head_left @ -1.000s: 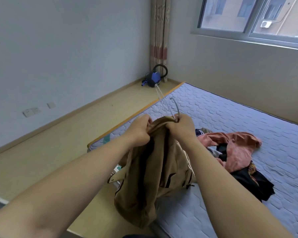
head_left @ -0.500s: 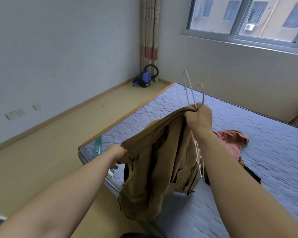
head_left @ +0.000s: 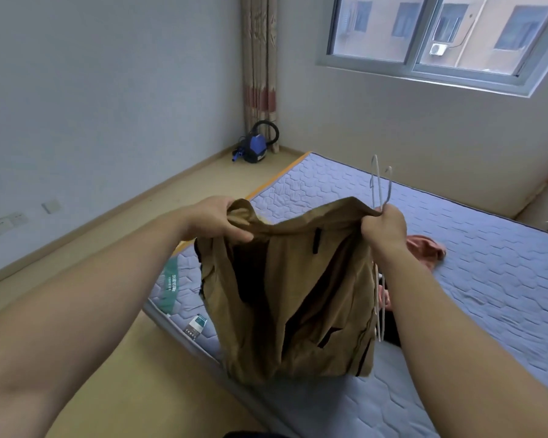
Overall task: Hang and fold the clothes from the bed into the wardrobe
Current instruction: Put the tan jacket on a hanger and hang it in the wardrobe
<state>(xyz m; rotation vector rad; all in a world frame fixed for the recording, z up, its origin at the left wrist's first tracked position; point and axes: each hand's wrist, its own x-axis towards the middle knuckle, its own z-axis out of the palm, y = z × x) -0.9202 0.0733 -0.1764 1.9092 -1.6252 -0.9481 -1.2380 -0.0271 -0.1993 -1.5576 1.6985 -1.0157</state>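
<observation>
A tan-brown garment (head_left: 285, 298) with dark lining hangs spread between both hands above the near corner of the bed (head_left: 475, 267). My left hand (head_left: 217, 221) grips its top edge on the left. My right hand (head_left: 385, 227) grips the top edge on the right together with white wire hangers (head_left: 381, 184), whose hooks stick up above the fist and whose lower parts hang beside my forearm. A pink garment (head_left: 424, 246) and a dark one (head_left: 391, 330) lie on the mattress behind my right arm, mostly hidden.
The bed's grey-blue quilted mattress fills the right side. Wooden floor (head_left: 133, 235) runs along the left. A blue vacuum cleaner (head_left: 256, 147) sits in the far corner under a curtain (head_left: 260, 67). A window (head_left: 437, 33) is up on the right wall. No wardrobe is in view.
My hands have moved apart, spreading the tan garment wide and raising its top edge level. My left hand rose from low on the cloth to the top edge. The view tilted up slightly.
</observation>
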